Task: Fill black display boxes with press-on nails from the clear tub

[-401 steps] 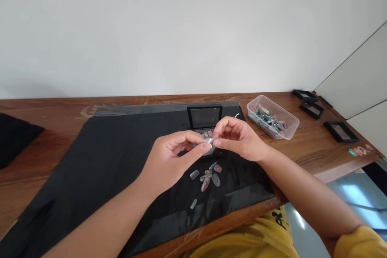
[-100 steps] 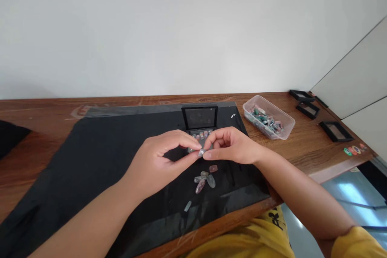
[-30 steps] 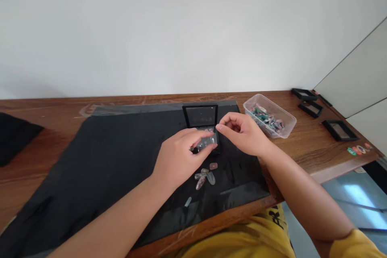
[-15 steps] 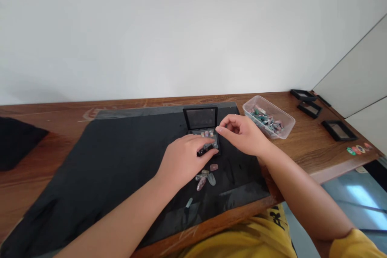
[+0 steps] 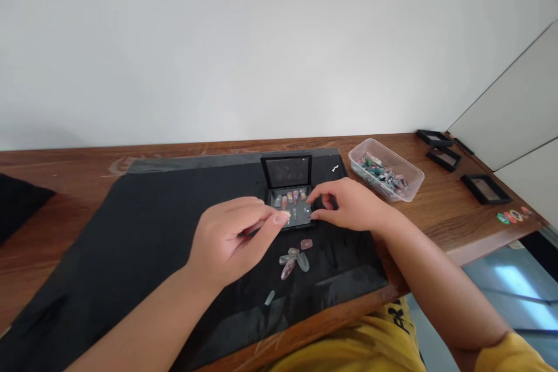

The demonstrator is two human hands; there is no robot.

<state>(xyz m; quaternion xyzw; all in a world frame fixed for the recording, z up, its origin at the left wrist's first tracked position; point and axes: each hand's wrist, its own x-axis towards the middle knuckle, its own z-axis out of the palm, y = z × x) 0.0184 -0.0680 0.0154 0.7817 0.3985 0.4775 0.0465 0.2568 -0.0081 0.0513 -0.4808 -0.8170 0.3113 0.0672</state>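
A small black box [image 5: 291,213] lies open on the black mat [image 5: 143,226], its lid [image 5: 286,171] standing upright. Several small oval pieces sit in rows in its tray. My right hand [image 5: 349,206] pinches the box's right edge with thumb and forefinger. Just left of the box and slightly above the mat hovers my left hand [image 5: 231,238], fingers loosely curled, thumb tip near the box's front corner, nothing visible between the fingers. A few loose pieces [image 5: 294,258] lie in a cluster in front of the box, a pink one [image 5: 306,243] beside them and a pale one [image 5: 269,297] nearer me.
A clear plastic tub [image 5: 410,171] with several coloured pieces stands right of the mat on the wooden table [image 5: 440,215]. Three black frames [image 5: 483,188] lie at the far right, coloured stickers [image 5: 510,216] near the table edge. Dark cloth [image 5: 17,203] lies at the left.
My left hand was pressing down into the box's tray; it has lifted and drawn back to the left. My right hand has come down onto the box's right edge.
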